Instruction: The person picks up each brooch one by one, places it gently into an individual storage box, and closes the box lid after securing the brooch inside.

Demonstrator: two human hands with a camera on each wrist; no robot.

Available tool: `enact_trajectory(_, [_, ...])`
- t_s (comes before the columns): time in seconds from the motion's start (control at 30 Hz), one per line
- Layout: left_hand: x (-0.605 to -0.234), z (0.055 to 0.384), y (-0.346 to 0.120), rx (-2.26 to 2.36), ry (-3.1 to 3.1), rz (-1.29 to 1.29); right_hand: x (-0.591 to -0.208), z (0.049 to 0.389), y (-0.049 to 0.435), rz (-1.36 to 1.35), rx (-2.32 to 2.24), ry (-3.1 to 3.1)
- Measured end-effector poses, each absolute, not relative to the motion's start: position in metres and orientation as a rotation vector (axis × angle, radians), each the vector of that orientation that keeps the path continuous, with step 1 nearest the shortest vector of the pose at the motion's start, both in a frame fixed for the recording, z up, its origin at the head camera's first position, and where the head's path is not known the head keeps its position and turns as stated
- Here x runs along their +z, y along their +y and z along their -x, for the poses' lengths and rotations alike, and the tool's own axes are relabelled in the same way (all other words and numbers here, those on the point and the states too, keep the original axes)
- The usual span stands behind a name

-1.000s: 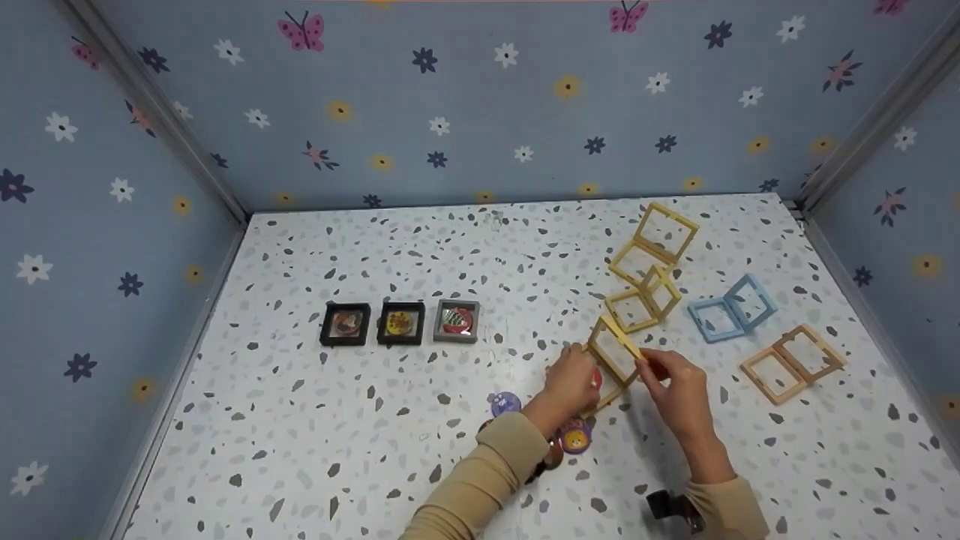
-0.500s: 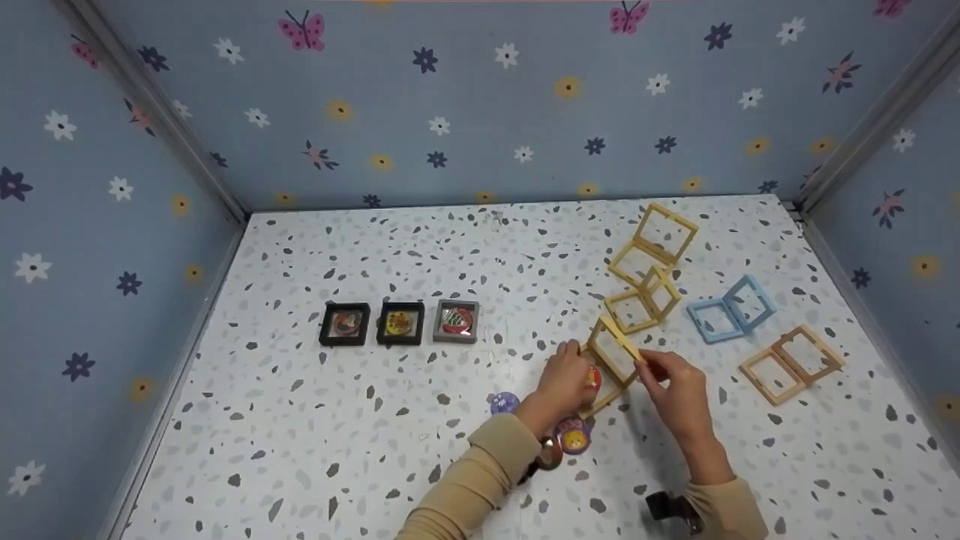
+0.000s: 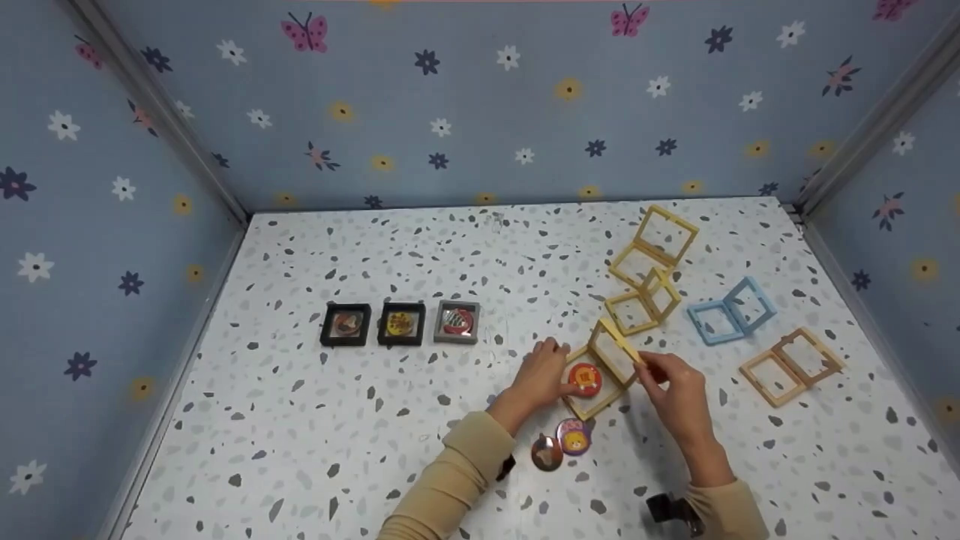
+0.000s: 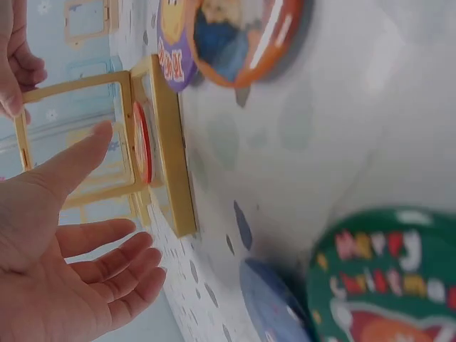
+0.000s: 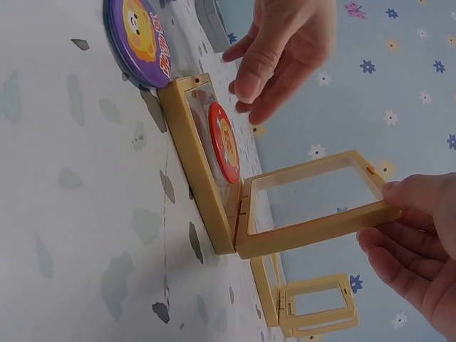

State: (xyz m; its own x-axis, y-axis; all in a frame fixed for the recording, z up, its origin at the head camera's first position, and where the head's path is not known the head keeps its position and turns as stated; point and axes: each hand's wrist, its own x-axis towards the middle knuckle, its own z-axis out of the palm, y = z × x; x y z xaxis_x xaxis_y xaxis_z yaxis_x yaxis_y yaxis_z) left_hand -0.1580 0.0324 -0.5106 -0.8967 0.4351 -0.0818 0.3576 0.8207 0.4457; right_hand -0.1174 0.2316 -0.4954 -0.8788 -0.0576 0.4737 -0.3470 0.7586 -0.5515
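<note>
A yellow hinged display frame (image 3: pixel 595 411) stands open on the table, its lid raised. On the clear film of its lower half lies a round red badge (image 3: pixel 585 379). My right hand (image 3: pixel 679 394) pinches the lid's outer edge between thumb and fingers, as the right wrist view shows. My left hand (image 3: pixel 534 379) is beside the frame's left side, its fingers extended and holding nothing; in the left wrist view a gap shows between them and the badge. In front of the frame lie a purple bear badge (image 3: pixel 574 437) and a brown-rimmed badge (image 3: pixel 547 453).
Two black frames (image 3: pixel 346 325) and a grey frame (image 3: pixel 456 322), each with a badge, stand in a row to the left. Open yellow frames (image 3: pixel 642 300), a blue frame (image 3: pixel 731 311) and a tan frame (image 3: pixel 791 366) lie behind and right. A green badge (image 4: pixel 388 278) shows in the left wrist view.
My left hand has let go of the red badge and drawn back to the left, leaving the badge in full view inside the frame. The right hand stays on the lid.
</note>
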Motion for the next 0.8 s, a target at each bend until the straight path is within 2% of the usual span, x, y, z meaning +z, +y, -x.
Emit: enact_trajectory(0.8, [-0.527,0.162,0.015,0.681,2.91,-0.662,-0.499,0.107,0.215,-0.379,0.962,-2.544])
